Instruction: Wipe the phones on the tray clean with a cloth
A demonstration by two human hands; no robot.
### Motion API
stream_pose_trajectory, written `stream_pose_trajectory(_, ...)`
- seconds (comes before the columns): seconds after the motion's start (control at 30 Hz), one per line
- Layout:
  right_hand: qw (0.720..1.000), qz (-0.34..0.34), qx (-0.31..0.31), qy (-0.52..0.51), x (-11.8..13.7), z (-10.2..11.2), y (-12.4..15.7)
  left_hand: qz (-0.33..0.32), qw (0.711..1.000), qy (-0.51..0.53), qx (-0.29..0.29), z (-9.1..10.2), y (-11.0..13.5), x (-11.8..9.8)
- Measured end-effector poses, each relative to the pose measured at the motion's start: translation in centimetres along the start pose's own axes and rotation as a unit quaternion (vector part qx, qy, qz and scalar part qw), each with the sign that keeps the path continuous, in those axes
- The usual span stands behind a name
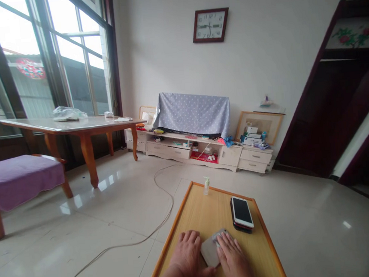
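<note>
My left hand [189, 256] lies on a small wooden table [194, 217], its fingers curled loosely beside a flat grey-white device [210, 252], thumb against the device's near edge. My right hand [233, 260] rests flat on top of the same device, fingers stretched forward over its far end. A stack of two phones [242, 213], the top one white with a dark screen, lies just beyond my right hand. A small pump bottle [206, 185] stands at the table's far edge.
A white cable [163, 188] snakes over the tiled floor on the left. Farther off stand a long wooden table [73, 126], a purple-covered bench [16, 179], a low white cabinet [201, 150] with a cloth-draped screen, and a dark doorway [340, 112] at right.
</note>
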State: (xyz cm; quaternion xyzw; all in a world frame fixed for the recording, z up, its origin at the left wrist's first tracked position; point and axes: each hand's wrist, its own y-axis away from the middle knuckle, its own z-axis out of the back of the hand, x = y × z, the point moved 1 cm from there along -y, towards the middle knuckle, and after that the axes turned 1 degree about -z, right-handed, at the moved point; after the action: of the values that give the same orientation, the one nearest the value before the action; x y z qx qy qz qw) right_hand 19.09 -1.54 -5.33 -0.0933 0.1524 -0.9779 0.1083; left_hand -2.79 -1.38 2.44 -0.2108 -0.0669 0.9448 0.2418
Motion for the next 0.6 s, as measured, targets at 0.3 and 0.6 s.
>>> stream_pose_trajectory(0.3, 0.999, 0.033, 0.001, 0.011, 2.3, 0.5, -0.7, -0.008, 1.0, 0.014, -0.006, 0.1, 0.7, 1.3)
stream_pose_trajectory(0.6, 0.999, -0.004, 0.051, -0.003, 5.1, -0.4, -2.9, -0.001, 1.0, 0.013, 0.014, 0.1, 0.9, 2.1)
